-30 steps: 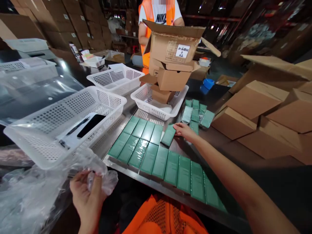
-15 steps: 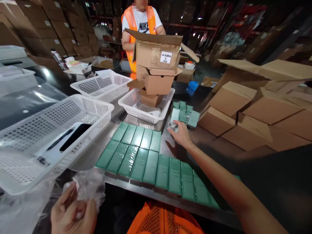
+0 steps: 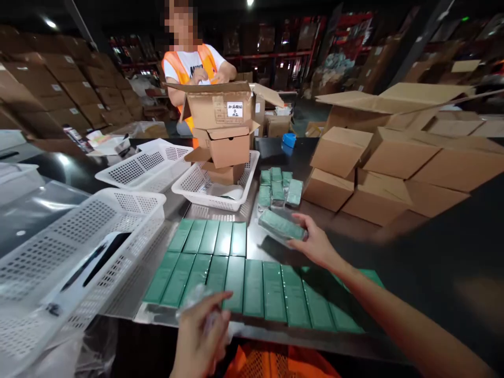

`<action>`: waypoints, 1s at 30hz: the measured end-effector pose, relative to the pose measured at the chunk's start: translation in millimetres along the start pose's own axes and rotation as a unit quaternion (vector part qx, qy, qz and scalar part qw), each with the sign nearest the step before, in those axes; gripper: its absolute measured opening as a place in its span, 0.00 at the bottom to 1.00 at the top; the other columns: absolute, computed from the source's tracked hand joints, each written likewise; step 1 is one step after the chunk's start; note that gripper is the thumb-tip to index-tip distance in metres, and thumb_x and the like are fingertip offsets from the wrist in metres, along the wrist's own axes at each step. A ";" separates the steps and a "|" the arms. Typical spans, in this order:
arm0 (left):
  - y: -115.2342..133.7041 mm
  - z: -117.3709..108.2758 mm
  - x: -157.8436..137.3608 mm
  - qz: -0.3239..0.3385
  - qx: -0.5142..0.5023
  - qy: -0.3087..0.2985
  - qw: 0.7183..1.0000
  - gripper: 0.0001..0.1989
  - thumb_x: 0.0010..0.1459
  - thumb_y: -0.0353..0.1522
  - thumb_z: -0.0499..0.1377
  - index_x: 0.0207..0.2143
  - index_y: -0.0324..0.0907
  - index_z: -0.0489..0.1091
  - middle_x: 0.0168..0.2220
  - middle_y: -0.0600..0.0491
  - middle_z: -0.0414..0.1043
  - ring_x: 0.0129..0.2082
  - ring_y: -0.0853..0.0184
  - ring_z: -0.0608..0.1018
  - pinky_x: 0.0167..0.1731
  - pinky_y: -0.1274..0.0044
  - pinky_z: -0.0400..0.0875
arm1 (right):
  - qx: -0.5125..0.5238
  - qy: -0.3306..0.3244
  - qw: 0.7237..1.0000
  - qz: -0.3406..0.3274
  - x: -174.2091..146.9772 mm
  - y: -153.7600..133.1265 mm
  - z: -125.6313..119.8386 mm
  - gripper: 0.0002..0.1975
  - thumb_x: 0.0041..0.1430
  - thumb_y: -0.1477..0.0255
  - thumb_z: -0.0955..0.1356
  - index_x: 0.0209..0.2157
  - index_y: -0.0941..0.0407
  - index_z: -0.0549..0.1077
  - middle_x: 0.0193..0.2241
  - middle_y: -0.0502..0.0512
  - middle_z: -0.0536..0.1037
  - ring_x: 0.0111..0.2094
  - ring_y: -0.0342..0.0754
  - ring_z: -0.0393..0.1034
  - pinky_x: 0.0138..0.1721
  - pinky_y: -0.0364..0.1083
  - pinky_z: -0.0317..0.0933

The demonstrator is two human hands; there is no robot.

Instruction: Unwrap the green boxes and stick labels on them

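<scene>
My right hand (image 3: 313, 241) grips one end of a green box in clear plastic wrap (image 3: 279, 226), lifted and tilted over the metal table. Behind it sits a cluster of small wrapped green packs (image 3: 276, 188). My left hand (image 3: 205, 333) is closed around crumpled clear plastic film (image 3: 195, 300), its index finger stretched over the near row. Flat green boxes (image 3: 235, 281) lie side by side along the table's front edge, with a shorter second row of green boxes (image 3: 211, 237) behind them.
White perforated baskets (image 3: 137, 197) stand at left, one holding a dark flat item. Another basket (image 3: 236, 203) carries brown cartons (image 3: 230, 147). Stacked cartons (image 3: 354, 191) fill the right side. Across the table stands a person in an orange vest (image 3: 207, 58).
My right hand has picked up a wrapped green box from the cluster and drawn it nearer. My left hand has moved right with the plastic film, over the near row.
</scene>
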State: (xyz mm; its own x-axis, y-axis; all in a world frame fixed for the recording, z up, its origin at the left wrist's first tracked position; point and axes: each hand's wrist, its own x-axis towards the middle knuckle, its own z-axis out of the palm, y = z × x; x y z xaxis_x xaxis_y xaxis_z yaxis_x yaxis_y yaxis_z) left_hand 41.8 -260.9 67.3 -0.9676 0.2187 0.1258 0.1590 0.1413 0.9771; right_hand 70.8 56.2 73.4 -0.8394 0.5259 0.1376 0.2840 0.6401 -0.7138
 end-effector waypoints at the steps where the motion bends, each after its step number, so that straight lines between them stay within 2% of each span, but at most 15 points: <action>1: 5.1 8.3 9.0 -0.051 -0.014 -0.037 0.998 0.21 0.50 0.51 0.64 0.37 0.47 0.83 0.20 0.51 0.75 0.22 0.61 0.75 0.26 0.73 0.69 | 0.026 0.006 0.998 -0.057 -17.6 -6.2 0.9 0.32 0.50 0.71 0.74 0.56 0.55 0.66 0.45 0.59 0.74 0.41 0.56 0.73 0.40 0.49 0.69; 3: 14.1 26.2 26.0 -0.121 -0.088 -0.112 0.982 0.28 0.45 0.51 0.69 0.44 0.44 0.80 0.29 0.49 0.81 0.33 0.58 0.80 0.36 0.72 0.73 | 0.064 0.027 0.982 -0.177 -51.2 -16.8 5.5 0.25 0.54 0.69 0.72 0.53 0.53 0.67 0.45 0.58 0.73 0.43 0.56 0.72 0.40 0.49 0.69; 4: 17.6 35.3 32.5 -0.138 -0.144 -0.109 0.974 0.30 0.41 0.51 0.71 0.44 0.43 0.80 0.33 0.48 0.82 0.37 0.58 0.80 0.38 0.73 0.73 | 0.077 0.034 0.970 -0.230 -65.5 -20.4 8.2 0.22 0.57 0.70 0.71 0.53 0.52 0.67 0.44 0.57 0.72 0.43 0.55 0.71 0.40 0.49 0.68; 6: 22.6 52.2 39.4 -0.161 -0.227 -0.103 0.955 0.29 0.39 0.48 0.73 0.41 0.41 0.79 0.35 0.49 0.81 0.35 0.62 0.79 0.37 0.75 0.73 | 0.086 0.028 0.953 -0.289 -86.0 -23.6 11.9 0.22 0.60 0.72 0.71 0.55 0.51 0.65 0.44 0.57 0.71 0.44 0.54 0.70 0.40 0.48 0.69; 8: 25.1 64.5 38.8 -0.163 -0.254 -0.092 0.949 0.25 0.40 0.44 0.74 0.39 0.40 0.78 0.32 0.52 0.79 0.30 0.67 0.77 0.33 0.77 0.71 | 0.096 0.005 0.951 -0.293 -94.9 -22.5 11.7 0.25 0.60 0.70 0.73 0.57 0.50 0.65 0.46 0.57 0.71 0.46 0.54 0.70 0.43 0.49 0.70; 10: 25.5 70.5 34.0 -0.149 -0.238 -0.092 0.955 0.23 0.40 0.40 0.74 0.38 0.40 0.78 0.30 0.53 0.78 0.28 0.69 0.75 0.31 0.79 0.70 | 0.128 -0.007 0.959 -0.254 -95.0 -19.6 7.9 0.28 0.58 0.64 0.76 0.57 0.50 0.66 0.48 0.58 0.71 0.47 0.55 0.70 0.47 0.51 0.70; 13: 24.7 70.1 28.1 -0.138 -0.229 -0.062 0.962 0.24 0.39 0.40 0.75 0.38 0.40 0.76 0.30 0.54 0.77 0.28 0.70 0.76 0.30 0.80 0.71 | 0.216 0.004 0.965 -0.151 -90.8 -17.1 1.2 0.30 0.55 0.59 0.77 0.56 0.51 0.68 0.50 0.59 0.71 0.48 0.56 0.71 0.50 0.53 0.70; 17: 28.7 66.4 28.0 -0.167 -0.272 0.040 0.947 0.28 0.38 0.44 0.75 0.40 0.44 0.71 0.29 0.59 0.76 0.26 0.72 0.76 0.29 0.80 0.72 | 0.350 0.000 0.937 0.004 -93.7 -23.9 5.3 0.27 0.53 0.58 0.77 0.51 0.53 0.73 0.44 0.58 0.77 0.42 0.54 0.75 0.44 0.51 0.73; 19: 32.3 66.7 27.7 -0.178 -0.290 0.057 0.939 0.29 0.38 0.44 0.76 0.41 0.46 0.69 0.29 0.60 0.76 0.25 0.71 0.77 0.29 0.79 0.74 | 0.392 0.004 0.919 0.049 -97.3 -30.3 14.0 0.23 0.52 0.57 0.76 0.46 0.55 0.76 0.39 0.57 0.78 0.37 0.52 0.76 0.39 0.49 0.73; 22: 32.7 67.8 25.0 -0.201 -0.314 0.040 0.927 0.29 0.41 0.44 0.75 0.43 0.47 0.69 0.31 0.58 0.77 0.26 0.70 0.78 0.29 0.78 0.75 | 0.422 0.037 0.903 0.070 -100.0 -38.1 27.9 0.19 0.52 0.56 0.76 0.37 0.56 0.78 0.34 0.56 0.79 0.33 0.50 0.74 0.35 0.46 0.71; 25: 25.1 66.3 23.4 -0.232 -0.314 0.016 0.921 0.29 0.43 0.44 0.74 0.45 0.46 0.70 0.30 0.57 0.77 0.26 0.67 0.80 0.27 0.78 0.75 | 0.435 0.085 0.893 0.076 -98.9 -40.5 33.2 0.19 0.52 0.53 0.76 0.30 0.56 0.77 0.28 0.54 0.77 0.30 0.49 0.72 0.33 0.44 0.68; 28: 17.5 62.7 25.4 -0.239 -0.302 -0.025 0.922 0.29 0.40 0.42 0.75 0.44 0.45 0.71 0.31 0.56 0.79 0.27 0.64 0.81 0.25 0.78 0.75 | 0.440 0.096 0.889 0.078 -97.1 -39.0 26.9 0.23 0.53 0.49 0.74 0.29 0.56 0.74 0.25 0.51 0.74 0.27 0.47 0.68 0.29 0.43 0.65; 30: 16.4 60.9 27.9 -0.230 -0.286 -0.050 0.929 0.28 0.38 0.42 0.76 0.41 0.44 0.72 0.31 0.55 0.80 0.27 0.64 0.82 0.25 0.79 0.74 | 0.449 0.099 0.885 0.077 -96.4 -37.0 19.4 0.24 0.55 0.47 0.73 0.30 0.56 0.73 0.29 0.53 0.76 0.26 0.45 0.67 0.28 0.42 0.64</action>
State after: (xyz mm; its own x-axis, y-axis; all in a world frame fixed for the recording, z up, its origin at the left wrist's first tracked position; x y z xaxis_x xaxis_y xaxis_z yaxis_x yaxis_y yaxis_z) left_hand 29.4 -193.7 76.4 -0.8792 0.3557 -0.3169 -0.4256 -0.2874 0.8581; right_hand 132.2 -29.0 73.2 -0.6993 0.7133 0.0459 -0.1694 -0.1031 -0.9801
